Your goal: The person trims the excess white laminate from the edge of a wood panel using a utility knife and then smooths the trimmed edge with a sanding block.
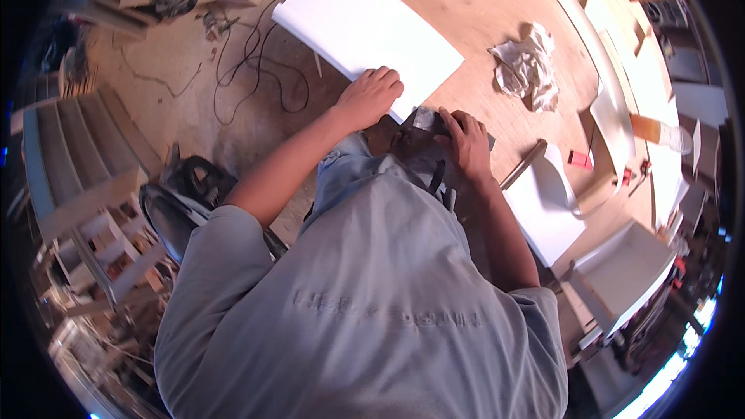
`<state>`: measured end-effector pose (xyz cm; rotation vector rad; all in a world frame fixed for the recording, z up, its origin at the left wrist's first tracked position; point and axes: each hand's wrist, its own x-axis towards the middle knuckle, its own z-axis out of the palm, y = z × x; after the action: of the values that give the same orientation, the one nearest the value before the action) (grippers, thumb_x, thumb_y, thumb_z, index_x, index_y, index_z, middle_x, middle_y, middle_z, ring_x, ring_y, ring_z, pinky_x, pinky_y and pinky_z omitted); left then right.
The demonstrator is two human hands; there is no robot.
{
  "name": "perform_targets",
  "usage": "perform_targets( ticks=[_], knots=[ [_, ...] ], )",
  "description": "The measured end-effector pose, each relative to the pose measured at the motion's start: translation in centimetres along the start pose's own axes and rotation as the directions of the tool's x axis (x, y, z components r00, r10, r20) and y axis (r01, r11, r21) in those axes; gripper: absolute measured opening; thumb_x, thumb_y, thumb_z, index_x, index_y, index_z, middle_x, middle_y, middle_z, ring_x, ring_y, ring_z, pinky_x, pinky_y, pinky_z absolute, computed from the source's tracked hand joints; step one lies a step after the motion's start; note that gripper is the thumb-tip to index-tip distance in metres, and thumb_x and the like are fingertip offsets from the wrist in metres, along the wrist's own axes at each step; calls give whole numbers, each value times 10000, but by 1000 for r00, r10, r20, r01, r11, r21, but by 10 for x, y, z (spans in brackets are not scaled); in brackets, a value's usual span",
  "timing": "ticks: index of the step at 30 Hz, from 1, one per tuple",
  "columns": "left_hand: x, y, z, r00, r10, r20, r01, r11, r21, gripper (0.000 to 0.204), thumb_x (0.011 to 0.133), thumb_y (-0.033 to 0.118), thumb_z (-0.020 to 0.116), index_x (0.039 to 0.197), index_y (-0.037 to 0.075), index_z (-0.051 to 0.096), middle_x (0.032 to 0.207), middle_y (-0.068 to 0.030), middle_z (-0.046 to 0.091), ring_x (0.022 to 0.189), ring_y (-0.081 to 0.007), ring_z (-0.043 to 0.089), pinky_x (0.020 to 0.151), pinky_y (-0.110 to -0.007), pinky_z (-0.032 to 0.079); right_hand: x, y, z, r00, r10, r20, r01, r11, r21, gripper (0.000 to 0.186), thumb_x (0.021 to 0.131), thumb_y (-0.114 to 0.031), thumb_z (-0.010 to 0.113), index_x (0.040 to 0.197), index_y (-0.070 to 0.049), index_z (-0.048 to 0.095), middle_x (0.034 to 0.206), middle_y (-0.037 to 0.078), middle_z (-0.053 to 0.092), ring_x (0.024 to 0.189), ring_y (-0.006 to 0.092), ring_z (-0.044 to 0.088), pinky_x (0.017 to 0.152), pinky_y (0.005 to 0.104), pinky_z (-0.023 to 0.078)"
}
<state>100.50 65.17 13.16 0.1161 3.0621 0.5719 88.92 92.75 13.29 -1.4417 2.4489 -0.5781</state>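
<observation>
A white board (365, 15) lies at the top middle, angled, on the wooden work surface. My left hand (371, 97) is on its lower part near the left edge, fingers curled and pressed onto it. My right hand (466, 140) is closed on a dark grey, partly shiny object (427, 120) at the board's lower corner; what kind of thing it is I cannot make out. A crumpled pale cloth (526, 66) lies to the right of the board.
Black cables (256, 62) loop on the floor at left. Curved shelving (85, 163), a dark machine (198, 182) and offcuts (109, 264) stand left. White panels (543, 217), a red object (580, 160), a yellowish cylinder (652, 128) and an open pale box (621, 275) are at right.
</observation>
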Motion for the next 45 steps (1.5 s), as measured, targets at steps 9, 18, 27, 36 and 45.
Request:
perform_targets(
  ticks=[9, 18, 27, 36, 45],
  knots=[
    [4, -2, 11, 1000, -3, -13, 4, 997, 83, 433, 735, 160, 879, 1069, 113, 609, 1096, -37, 616, 1152, -264, 584, 984, -430, 468, 33, 28, -5, 964, -256, 74, 259, 965, -31, 614, 897, -247, 794, 1483, -173, 624, 1277, 116, 658, 1170, 338, 634, 1028, 475, 484],
    [-1, -4, -1, 983, -114, 147, 140, 974, -180, 454, 830, 207, 865, 1228, 164, 651, 1291, -51, 604, 1330, -270, 509, 1158, -463, 382, 54, 17, -13, 901, -386, 196, 402, 915, -44, 554, 984, -303, 689, 1530, -281, 595, 1321, 70, 656, 1195, 308, 621, 1061, 455, 482],
    [-24, 15, 70, 370, -925, -90, 562, 300, -771, 1254, 761, 410, 964, 1611, -91, 190, 1549, -266, 410, 1475, -375, 411, 1227, -533, 332, 38, 16, 1, 930, -335, 150, 350, 932, -93, 601, 959, -293, 719, 1543, -326, 580, 1292, 82, 639, 1173, 301, 611, 1000, 462, 497],
    [-9, 47, 68, 413, -846, 337, 224, -264, -938, 387, 972, 205, 792, 1214, -29, 600, 1080, -89, 707, 938, -155, 702, 744, -335, 600, 25, 1, 7, 973, -215, 86, 222, 972, -82, 552, 937, -265, 749, 1482, -282, 657, 1235, 116, 649, 1162, 318, 615, 965, 476, 490],
    [-9, 48, 65, 446, -831, 332, 234, -249, -940, 355, 1004, 187, 755, 1249, -37, 628, 1087, -103, 717, 927, -161, 712, 738, -348, 613, 25, -7, 11, 982, -177, 59, 182, 980, -83, 529, 938, -272, 746, 1462, -271, 673, 1248, 113, 643, 1158, 310, 614, 942, 464, 487]
  ],
)
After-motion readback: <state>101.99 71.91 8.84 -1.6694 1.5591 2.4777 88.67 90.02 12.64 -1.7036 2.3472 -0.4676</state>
